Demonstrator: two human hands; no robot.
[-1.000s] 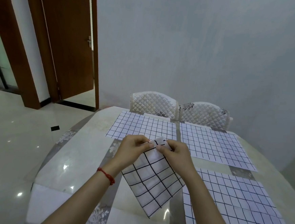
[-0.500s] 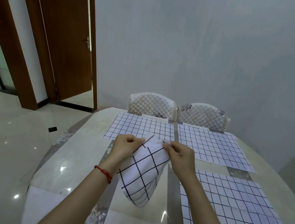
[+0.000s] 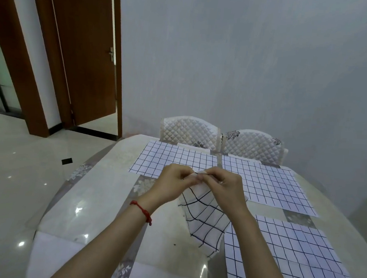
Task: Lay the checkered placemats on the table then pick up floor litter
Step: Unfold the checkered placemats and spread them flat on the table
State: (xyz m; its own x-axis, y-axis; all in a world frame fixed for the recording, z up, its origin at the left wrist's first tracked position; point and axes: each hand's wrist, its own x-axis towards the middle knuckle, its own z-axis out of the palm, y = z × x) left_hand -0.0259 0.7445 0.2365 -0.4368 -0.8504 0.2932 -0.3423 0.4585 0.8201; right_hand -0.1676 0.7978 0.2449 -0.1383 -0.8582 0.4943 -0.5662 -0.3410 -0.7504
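A folded white placemat with a black grid hangs above the marble table, near its left-middle part. My left hand and my right hand pinch its top edge close together, fingertips almost touching. Three checkered placemats lie flat on the table: one at the far left, one at the far right, one at the near right. The held mat's lower end dangles just above the table beside the near right mat.
Two quilted white chairs stand at the table's far side against the grey wall. A brown door stands open at the left. Glossy tiled floor lies left of the table.
My hands have drawn together again at the mat's top edge. The hanging mat has swung slightly right and now hangs narrower.
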